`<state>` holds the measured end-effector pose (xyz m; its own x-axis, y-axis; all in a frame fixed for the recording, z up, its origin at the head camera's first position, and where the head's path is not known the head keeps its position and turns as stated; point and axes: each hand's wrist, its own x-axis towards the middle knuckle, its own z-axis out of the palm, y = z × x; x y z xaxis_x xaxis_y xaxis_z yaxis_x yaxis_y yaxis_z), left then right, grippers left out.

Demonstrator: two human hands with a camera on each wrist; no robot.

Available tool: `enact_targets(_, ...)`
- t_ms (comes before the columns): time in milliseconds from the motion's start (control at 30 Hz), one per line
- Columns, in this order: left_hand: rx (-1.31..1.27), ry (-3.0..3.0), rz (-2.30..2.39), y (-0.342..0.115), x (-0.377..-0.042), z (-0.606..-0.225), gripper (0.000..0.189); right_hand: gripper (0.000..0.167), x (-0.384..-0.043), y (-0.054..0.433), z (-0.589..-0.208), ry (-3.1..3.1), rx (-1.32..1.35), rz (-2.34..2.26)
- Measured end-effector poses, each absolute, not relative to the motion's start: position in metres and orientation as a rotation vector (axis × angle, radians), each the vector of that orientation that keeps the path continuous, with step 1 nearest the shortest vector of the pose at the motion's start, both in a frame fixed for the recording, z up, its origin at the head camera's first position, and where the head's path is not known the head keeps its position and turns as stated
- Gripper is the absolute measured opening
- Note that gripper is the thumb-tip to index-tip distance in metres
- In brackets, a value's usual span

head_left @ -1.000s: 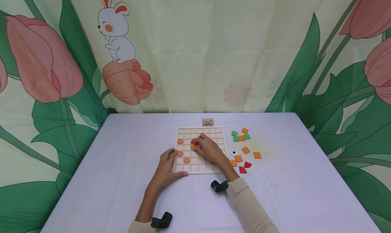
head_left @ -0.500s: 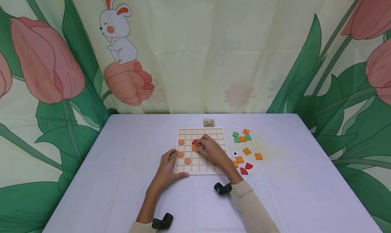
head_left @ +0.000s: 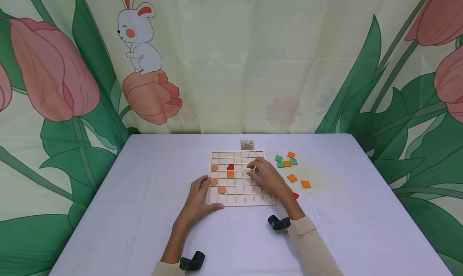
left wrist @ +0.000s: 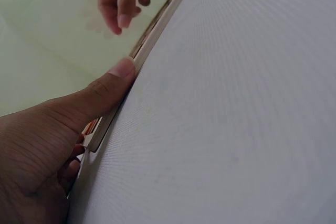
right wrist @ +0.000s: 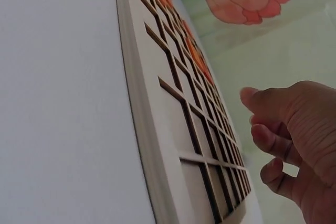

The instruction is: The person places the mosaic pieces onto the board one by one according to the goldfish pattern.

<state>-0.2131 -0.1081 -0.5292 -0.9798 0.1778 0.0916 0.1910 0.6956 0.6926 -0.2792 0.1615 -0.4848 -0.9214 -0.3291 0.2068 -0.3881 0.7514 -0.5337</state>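
A pale wooden grid board [head_left: 238, 197] lies on the table. My left hand [head_left: 197, 197] holds its near left corner, thumb along the front edge and fingers at the left side; the left wrist view shows the thumb [left wrist: 105, 90] against the edge. Several round orange pieces [head_left: 222, 190] sit in the left cells. A red quarter-circle piece [head_left: 230, 167] stands directly behind an orange square piece [head_left: 230, 174] on the grid. Over the board's right side hovers my right hand [head_left: 269, 179], its fingers loosely bent with nothing between them; the right wrist view shows this hand [right wrist: 294, 140] apart from the board.
Right of the board lie loose green squares [head_left: 279, 158], orange squares [head_left: 292, 178] and a red piece [head_left: 296, 195] partly hidden by my right arm. A small patterned card or block [head_left: 247, 144] stands behind the board. A printed curtain [head_left: 231, 66] hangs beyond the table.
My right hand has let go of the pieces at the red quarter-circle and orange square and moved right, covering some loose pieces. The left hand has stayed at the board's corner.
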Motion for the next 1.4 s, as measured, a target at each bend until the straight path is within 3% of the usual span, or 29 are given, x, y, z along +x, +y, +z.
enact_targets(367, -0.301, -2.874, -1.198, -0.108, -0.215, -0.531, 0.11, 0.023, -0.27, 0.214, -0.485, -2.868, 0.532, 0.899)
enact_targets(600, -0.296, -2.869, -1.185, -0.108, -0.213, -0.531, 0.11, 0.031, -0.263, 0.236, -0.489, -3.027, 0.354, 0.805)
enact_targets(967, -0.278, -2.881, -1.202, -0.107, -0.212, -0.53, 0.11, 0.025, -0.262, 0.245, -0.49, -3.076, 0.303, 0.749)
enact_targets(1233, -0.285, -2.872, -1.195, -0.107, -0.212, -0.531, 0.109, 0.041, -0.263, 0.246, -0.493, -3.049, 0.219, 0.758)
enact_targets(1400, -0.29, -2.867, -1.186, -0.107, -0.212, -0.531, 0.11, 0.037, -0.264, 0.247, -0.494, -3.061, 0.162, 0.716)
